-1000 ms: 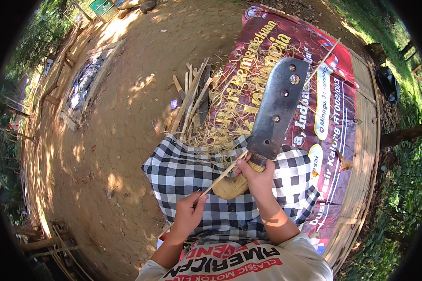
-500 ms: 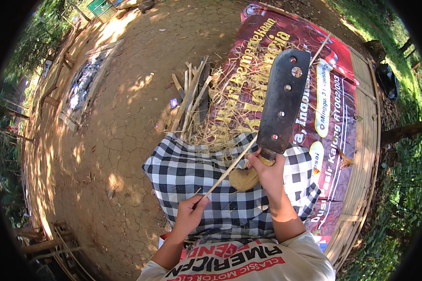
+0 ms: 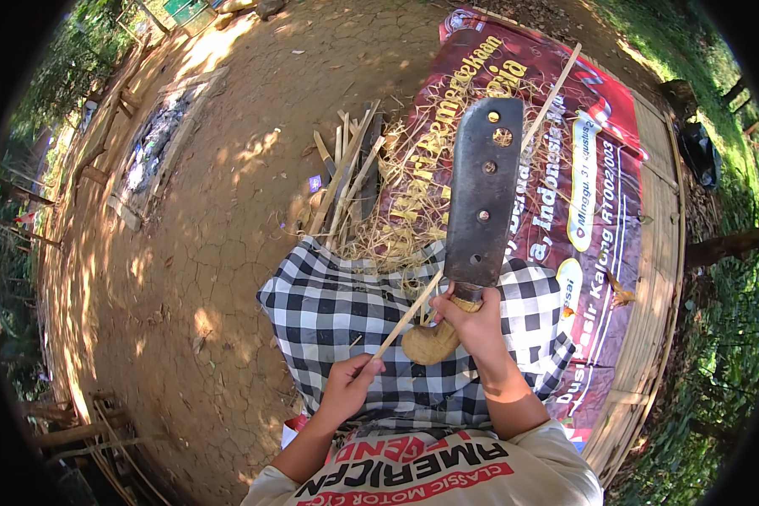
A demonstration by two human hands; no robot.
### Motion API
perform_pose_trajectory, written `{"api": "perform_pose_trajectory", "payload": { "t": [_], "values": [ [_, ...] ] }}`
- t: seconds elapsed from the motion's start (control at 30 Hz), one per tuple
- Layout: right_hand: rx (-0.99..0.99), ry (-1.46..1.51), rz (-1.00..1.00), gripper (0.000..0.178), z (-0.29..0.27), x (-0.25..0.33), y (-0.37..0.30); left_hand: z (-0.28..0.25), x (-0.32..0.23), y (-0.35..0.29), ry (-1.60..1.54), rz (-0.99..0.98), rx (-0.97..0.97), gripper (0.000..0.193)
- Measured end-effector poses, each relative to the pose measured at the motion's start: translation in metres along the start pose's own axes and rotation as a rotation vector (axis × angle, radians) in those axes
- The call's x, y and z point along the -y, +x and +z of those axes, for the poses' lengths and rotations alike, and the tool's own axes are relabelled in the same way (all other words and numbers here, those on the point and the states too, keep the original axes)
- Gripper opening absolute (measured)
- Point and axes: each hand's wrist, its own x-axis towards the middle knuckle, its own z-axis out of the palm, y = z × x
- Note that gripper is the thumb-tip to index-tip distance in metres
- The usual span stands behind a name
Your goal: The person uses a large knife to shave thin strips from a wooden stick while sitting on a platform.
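gripping broad dark-metal cleaver (image 3: 481, 192) by curved tan handle (image 3: 430, 344), person's right hand (image 3: 471, 314) is pointing holed blade (image 3: 465, 240) forward. left hand (image 3: 352, 381) is pinching long thin pale strip (image 3: 406, 317); strip is slanting over black-and-white checked cloth (image 3: 304, 312), passing behind blade. beyond cloth, curly straw-coloured shavings (image 3: 396, 242) are lying across maroon printed banner (image 3: 620, 118).

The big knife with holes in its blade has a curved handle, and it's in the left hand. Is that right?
Not quite: the head view shows the big knife, with its holes and curved handle, in the right hand. The left hand holds a thin, pale stick instead.
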Motion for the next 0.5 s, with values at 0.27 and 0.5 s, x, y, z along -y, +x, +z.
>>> {"api": "perform_pose_trajectory", "payload": {
  "t": [0.27,0.5],
  "values": [
    [0.017,-0.023,0.064,0.013,-0.003,0.009,-0.015,0.004,0.0,0.001,-0.036,-0.018,0.022,0.025],
    [0.007,0.04,0.118,0.013,-0.003,0.002,-0.025,0.008,0.004,0.002,-0.036,0.004,0.041,0.028]
  ]
}}
